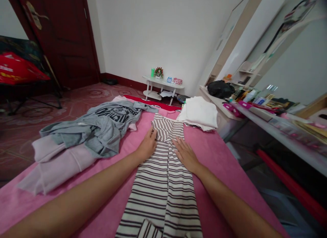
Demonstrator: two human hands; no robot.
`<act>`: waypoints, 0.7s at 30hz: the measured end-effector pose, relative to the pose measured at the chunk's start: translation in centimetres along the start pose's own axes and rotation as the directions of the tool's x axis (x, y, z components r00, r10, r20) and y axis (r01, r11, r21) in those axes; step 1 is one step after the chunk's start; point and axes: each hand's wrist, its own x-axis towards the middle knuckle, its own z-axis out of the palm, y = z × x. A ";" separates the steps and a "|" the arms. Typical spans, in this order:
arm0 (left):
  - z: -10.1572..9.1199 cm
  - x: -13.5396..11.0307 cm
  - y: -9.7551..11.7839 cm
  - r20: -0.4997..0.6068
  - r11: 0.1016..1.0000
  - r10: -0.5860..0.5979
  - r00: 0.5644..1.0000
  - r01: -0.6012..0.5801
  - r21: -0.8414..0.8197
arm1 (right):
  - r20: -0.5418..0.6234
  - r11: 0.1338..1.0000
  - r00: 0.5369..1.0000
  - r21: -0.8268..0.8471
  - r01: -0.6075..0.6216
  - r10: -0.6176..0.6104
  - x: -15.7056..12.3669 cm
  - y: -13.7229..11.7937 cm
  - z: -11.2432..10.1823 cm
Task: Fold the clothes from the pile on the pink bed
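Observation:
A white garment with dark stripes lies lengthwise in front of me on a pink bed cover. Its far end is folded across, with the stripes there running the other way, and a small striped piece turns up at the near end. My left hand rests at the left edge of the fold, its fingers extended and partly on the cloth. On the right side, my right hand lies flat on the fabric just below the fold, fingers spread. Neither hand grips anything that I can see.
A grey printed sweatshirt lies spread over pale pink clothing on the left. Folded white clothes are stacked at the far right corner. A cluttered dressing table borders the right side; a small white table stands beyond.

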 end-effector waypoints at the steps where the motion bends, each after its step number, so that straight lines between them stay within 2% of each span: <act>1: -0.9 -1.0 0.0 0.059 0.999 0.041 0.997 -0.041 -0.003 | 0.012 0.999 0.999 0.018 0.040 -0.040 -1.7 -0.4 -0.2; 4: -4.6 -4.3 0.2 0.264 0.984 0.178 0.948 -0.167 -0.064 | 0.050 0.978 0.984 0.131 0.165 -0.172 -7.1 -1.1 -1.3; 8: -10.5 -8.5 1.6 0.462 0.946 0.325 0.825 -0.277 -0.171 | 0.064 0.922 0.962 0.310 0.233 -0.264 -13.7 -1.4 -3.4; 10: -12.9 -10.2 3.2 0.537 0.938 0.346 0.769 -0.304 -0.169 | 0.076 0.898 0.950 0.358 0.258 -0.303 -15.7 -1.4 -4.0; 12: -14.7 -11.2 5.2 0.603 0.929 0.359 0.712 -0.337 -0.155 | 0.111 0.881 0.931 0.377 0.285 -0.348 -16.4 -1.7 -3.9; 16: -16.0 -11.2 9.2 0.633 0.875 0.470 0.615 -0.420 -0.241 | 0.163 0.878 0.921 0.398 0.265 -0.352 -15.1 -3.3 -2.9; 18: -15.6 -10.8 10.3 0.610 0.835 0.539 0.581 -0.460 -0.301 | 0.131 0.829 0.891 0.445 0.339 -0.435 -14.2 -4.3 -2.9; 20: -14.7 -11.0 10.6 0.570 0.809 0.579 0.583 -0.500 -0.310 | 0.068 0.759 0.850 0.492 0.427 -0.523 -14.1 -5.4 -3.5; 21: -14.1 -11.2 10.5 0.540 0.801 0.590 0.600 -0.518 -0.300 | 0.030 0.745 0.852 0.503 0.439 -0.523 -14.5 -5.9 -4.0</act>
